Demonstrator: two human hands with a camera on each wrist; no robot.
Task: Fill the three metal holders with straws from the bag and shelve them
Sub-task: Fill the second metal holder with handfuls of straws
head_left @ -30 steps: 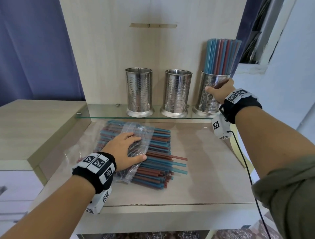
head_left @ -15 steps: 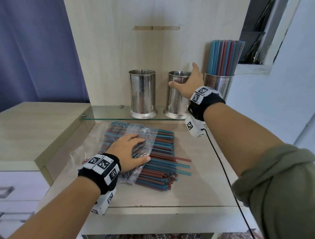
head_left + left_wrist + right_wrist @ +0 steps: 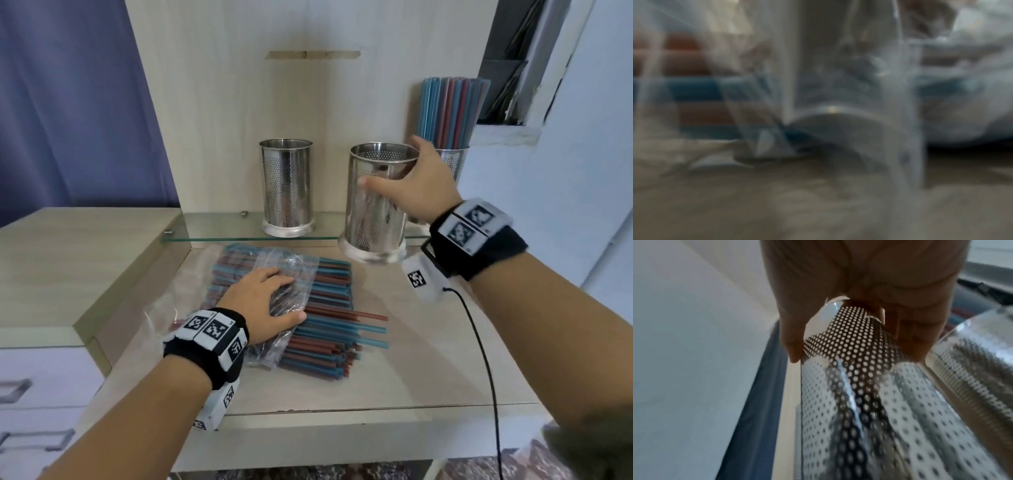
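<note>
My right hand (image 3: 407, 181) grips the middle perforated metal holder (image 3: 375, 219) near its rim and holds it off the glass shelf (image 3: 219, 231), tilted toward me; it looks empty. The right wrist view shows my thumb and fingers wrapped round the same holder (image 3: 849, 356). A second empty holder (image 3: 286, 187) stands on the shelf to the left. At the right, behind my hand, stands a third holder (image 3: 454, 161) full of blue and red straws (image 3: 448, 106). My left hand (image 3: 265, 301) presses flat on the clear plastic bag (image 3: 291, 274) of straws (image 3: 329, 301) on the desk. The left wrist view is a blur of the bag (image 3: 972, 97).
The wooden desk top (image 3: 428, 359) has bare room to the right of the straw pile. A lower wooden cabinet (image 3: 75, 260) with drawers sits left. A black cable (image 3: 483, 359) hangs from my right wrist. A purple curtain (image 3: 68, 102) hangs behind.
My right hand left the filled holder, moved left to the middle holder, gripped it and lifted it off the shelf toward me. The left hand stayed on the bag.
</note>
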